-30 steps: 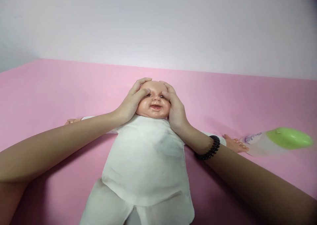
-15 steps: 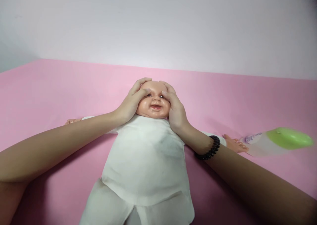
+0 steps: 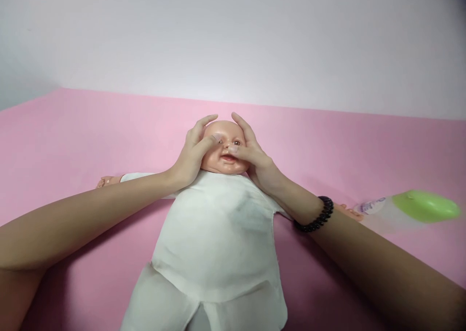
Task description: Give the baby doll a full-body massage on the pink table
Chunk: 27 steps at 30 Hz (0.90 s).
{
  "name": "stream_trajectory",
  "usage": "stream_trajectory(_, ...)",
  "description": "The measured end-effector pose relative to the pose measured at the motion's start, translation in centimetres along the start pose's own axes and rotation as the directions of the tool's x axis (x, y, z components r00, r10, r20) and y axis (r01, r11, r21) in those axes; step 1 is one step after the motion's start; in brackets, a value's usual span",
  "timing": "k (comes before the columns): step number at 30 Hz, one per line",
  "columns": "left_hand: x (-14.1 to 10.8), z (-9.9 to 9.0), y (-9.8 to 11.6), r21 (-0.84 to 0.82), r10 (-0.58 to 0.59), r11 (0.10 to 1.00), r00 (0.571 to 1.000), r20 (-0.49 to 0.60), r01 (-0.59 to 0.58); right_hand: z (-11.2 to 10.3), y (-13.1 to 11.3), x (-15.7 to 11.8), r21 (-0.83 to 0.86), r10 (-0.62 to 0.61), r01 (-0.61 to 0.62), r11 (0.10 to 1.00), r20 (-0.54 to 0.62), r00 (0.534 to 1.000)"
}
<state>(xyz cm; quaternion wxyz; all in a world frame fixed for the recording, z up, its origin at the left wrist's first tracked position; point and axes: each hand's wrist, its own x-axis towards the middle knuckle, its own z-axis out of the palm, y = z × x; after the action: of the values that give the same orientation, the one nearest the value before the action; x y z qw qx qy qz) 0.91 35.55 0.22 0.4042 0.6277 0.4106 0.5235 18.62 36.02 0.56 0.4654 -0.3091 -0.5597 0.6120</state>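
A baby doll (image 3: 216,239) with a bare plastic head and a white cloth body lies on its back, arms spread to the sides. My left hand (image 3: 191,156) cups one side of the doll's head (image 3: 224,127), its thumb by the eye. Around the other side curves my right hand (image 3: 257,156), with the thumb across the cheek beside the nose and mouth. Its upper finger stands slightly off the forehead. The palms rest close against the cheeks, and my other fingers are partly hidden behind the head.
A pink surface (image 3: 91,137) lies under the doll and meets a pale wall (image 3: 233,40) behind. On the right, a clear bottle with a green cap (image 3: 425,206) lies on its side by the doll's hand. A black coiled band (image 3: 316,217) circles my right wrist.
My right thumb has slid down from beside the eye to the nose and mouth, and that hand's upper finger has lifted from the forehead. My left hand has barely shifted.
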Motion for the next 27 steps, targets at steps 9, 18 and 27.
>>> stream_trajectory(9,-0.3,-1.3,-0.3,0.015,0.064,0.998,0.985,0.159,-0.067,-2.0,-0.4,0.2,-0.057,0.029,-0.019,0.998,0.175,0.984)
stream_trajectory(18,1.1,-4.2,-0.3,0.109,0.007,0.992,0.909,0.416,-0.058,-1.7,-0.4,-0.1,-0.064,0.02,-0.008,0.998,0.189,0.982)
stream_trajectory(27,2.2,-5.6,-0.9,0.008,0.036,0.999,0.864,0.503,-0.046,-1.5,-0.7,-0.4,0.028,0.048,-0.055,0.998,0.213,0.976)
